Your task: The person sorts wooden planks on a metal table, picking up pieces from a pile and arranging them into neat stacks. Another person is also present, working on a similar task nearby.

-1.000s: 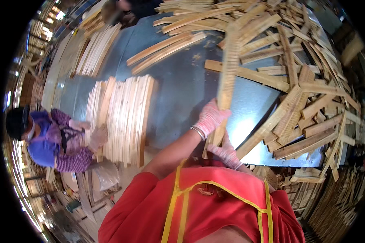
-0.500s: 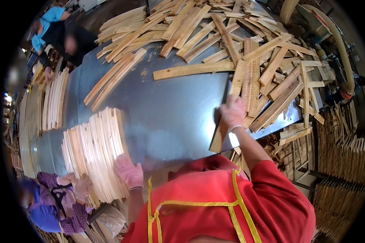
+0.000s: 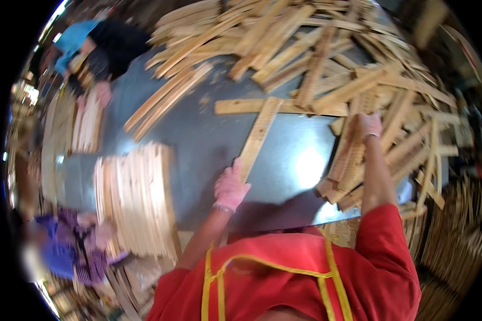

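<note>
Gripping a long pale wooden slat mid-frame, my pink-gloved left hand has left the stacked slats; my right hand now clasps ridged strips at right.

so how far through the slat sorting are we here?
Done: a neat stack of slats sits at the table's left. In hand: left hand grips one slat; right hand reaches into the loose pile. Left: most of that pile, still jumbled across the metal table.
</note>
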Demonstrator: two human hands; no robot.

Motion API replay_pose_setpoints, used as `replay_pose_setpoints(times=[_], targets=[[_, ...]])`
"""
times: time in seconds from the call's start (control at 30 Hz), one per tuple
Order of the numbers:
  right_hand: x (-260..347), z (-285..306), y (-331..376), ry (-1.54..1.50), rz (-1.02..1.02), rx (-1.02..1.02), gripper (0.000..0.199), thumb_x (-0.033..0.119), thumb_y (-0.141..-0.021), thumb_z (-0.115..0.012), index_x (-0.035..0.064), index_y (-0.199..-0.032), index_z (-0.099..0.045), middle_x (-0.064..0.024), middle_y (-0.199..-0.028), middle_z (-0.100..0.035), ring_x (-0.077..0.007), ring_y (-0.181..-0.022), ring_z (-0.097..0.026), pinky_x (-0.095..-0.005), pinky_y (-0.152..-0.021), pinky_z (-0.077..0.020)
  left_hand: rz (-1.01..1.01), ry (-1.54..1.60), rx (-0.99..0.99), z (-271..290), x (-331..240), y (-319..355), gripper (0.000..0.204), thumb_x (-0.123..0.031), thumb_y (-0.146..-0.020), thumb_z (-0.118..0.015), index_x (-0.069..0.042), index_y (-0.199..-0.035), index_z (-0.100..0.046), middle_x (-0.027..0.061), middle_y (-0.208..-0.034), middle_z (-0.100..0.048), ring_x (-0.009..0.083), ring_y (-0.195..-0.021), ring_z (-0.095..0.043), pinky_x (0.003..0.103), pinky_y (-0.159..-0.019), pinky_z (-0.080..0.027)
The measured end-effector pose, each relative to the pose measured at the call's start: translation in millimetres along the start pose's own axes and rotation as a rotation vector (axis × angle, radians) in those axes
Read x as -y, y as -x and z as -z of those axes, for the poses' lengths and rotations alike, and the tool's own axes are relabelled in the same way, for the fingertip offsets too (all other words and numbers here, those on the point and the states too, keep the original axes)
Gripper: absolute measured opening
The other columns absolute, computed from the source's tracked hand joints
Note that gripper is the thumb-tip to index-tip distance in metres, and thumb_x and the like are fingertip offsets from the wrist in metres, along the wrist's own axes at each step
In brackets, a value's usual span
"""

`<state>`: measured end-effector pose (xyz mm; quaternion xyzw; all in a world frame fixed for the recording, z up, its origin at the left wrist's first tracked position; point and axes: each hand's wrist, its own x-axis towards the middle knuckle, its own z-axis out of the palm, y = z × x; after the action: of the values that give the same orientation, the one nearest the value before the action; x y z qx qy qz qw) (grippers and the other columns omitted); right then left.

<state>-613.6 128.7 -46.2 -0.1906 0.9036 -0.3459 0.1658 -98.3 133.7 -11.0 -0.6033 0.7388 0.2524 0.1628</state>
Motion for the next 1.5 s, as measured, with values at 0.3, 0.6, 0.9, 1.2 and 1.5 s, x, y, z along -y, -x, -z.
replay_pose_setpoints(times=[0.3, 0.6, 0.9, 1.2, 1.5], targets=[[17.2, -59.1, 229.0, -1.162, -0.242, 0.717, 0.038, 0.011, -0.101, -0.07, 0.0031, -0.137, -0.059, -0.0092, -0.125, -0.067, -0.0247, -0.115, -0.066, -0.0401, -0.105, -0.0549, 0.205, 0.19, -0.444, -43.6, 136.9, 79.8, 0.079, -0.024, -0.083, -0.067, -0.012, -0.157, -0.044, 0.0137, -0.153, -0.051, 0.0363, -0.14, -0.051, 0.049, -0.116, -0.042], [159.2, -94.2, 417.2, -0.593, 0.308, 1.037, 0.047, 0.005, -0.093, -0.069, -0.0033, -0.138, -0.061, -0.0035, -0.101, -0.067, -0.0149, -0.096, -0.065, -0.0307, -0.085, -0.0538, 0.367, -0.09, -0.541, -31.0, 242.5, 158.1, 0.091, -0.041, -0.079, -0.08, -0.013, -0.157, -0.043, 0.0094, -0.155, -0.041, 0.0328, -0.148, -0.036, 0.054, -0.122, -0.03], [206.3, -119.9, 547.3, 0.172, 1.871, 0.798, 0.031, 0.019, -0.085, -0.07, 0.0145, -0.115, -0.075, -0.0113, -0.112, -0.072, -0.035, -0.106, -0.068, -0.0462, -0.09, -0.0562, 0.214, 0.011, 0.032, 95.4, 213.3, 211.7, 0.05, -0.025, -0.091, -0.069, -0.011, -0.138, -0.065, 0.0173, -0.118, -0.073, 0.0345, -0.116, -0.068, 0.047, -0.102, -0.053], [128.4, -136.4, 340.3, 0.079, 0.891, 0.716, 0.051, 0.025, -0.091, -0.07, 0.0085, -0.138, -0.067, -0.0184, -0.13, -0.071, -0.0377, -0.119, -0.067, -0.0421, -0.107, -0.0519, 0.6, 0.316, -0.657, -34.7, 407.3, 191.3, 0.055, -0.024, -0.095, -0.07, -0.009, -0.146, -0.057, 0.0264, -0.125, -0.07, 0.0456, -0.112, -0.068, 0.051, -0.097, -0.055], [131.3, -125.8, 110.8, -0.473, 0.235, 0.071, 0.061, 0.025, -0.093, -0.069, -0.0013, -0.147, -0.059, -0.0208, -0.141, -0.068, -0.0293, -0.127, -0.066, -0.0352, -0.11, -0.048, -0.081, -0.139, -0.722, 29.3, 168.4, 32.7, 0.086, -0.043, -0.085, -0.082, -0.004, -0.155, -0.049, 0.0183, -0.157, -0.05, 0.035, -0.143, -0.049, 0.051, -0.123, -0.034]])
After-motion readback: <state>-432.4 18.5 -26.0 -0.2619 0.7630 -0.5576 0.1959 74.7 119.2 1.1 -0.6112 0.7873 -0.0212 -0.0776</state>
